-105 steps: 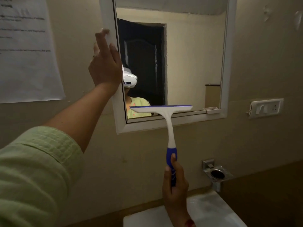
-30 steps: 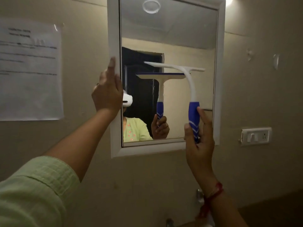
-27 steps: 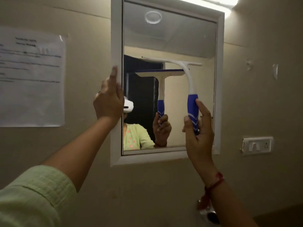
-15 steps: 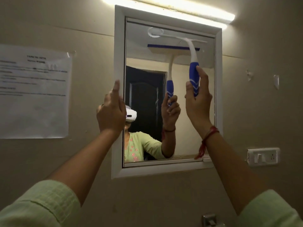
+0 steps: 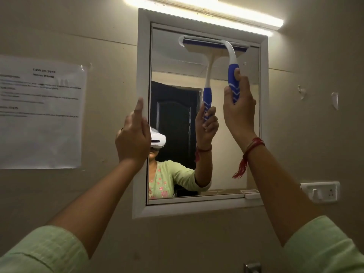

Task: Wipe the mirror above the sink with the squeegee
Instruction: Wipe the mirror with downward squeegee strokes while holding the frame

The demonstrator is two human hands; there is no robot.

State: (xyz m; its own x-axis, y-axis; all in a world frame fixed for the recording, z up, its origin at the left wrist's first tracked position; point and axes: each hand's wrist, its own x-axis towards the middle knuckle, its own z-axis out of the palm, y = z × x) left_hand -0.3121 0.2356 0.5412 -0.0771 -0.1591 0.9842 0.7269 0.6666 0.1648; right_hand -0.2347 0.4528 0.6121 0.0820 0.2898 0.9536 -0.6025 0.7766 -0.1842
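The white-framed mirror (image 5: pixel 254 107) hangs on the beige wall. My right hand (image 5: pixel 239 107) grips the blue handle of the white squeegee (image 5: pixel 230 50). Its blade lies flat against the glass near the mirror's top edge, spanning most of the width. My left hand (image 5: pixel 133 140) rests against the left side of the mirror frame, fingers pointing up, holding nothing. The glass reflects the squeegee, my raised arm and a dark doorway.
A lit tube light (image 5: pixel 206 10) runs above the mirror. A printed paper sheet (image 5: pixel 41 115) is taped to the wall at left. A white switch and socket plate (image 5: pixel 320 192) sits at right. A small white ledge (image 5: pixel 252 194) juts from the frame's lower right corner.
My right hand has carried the squeegee from the mirror's bottom edge up to the top of the glass. The view has tilted upward. My left hand stays on the frame.
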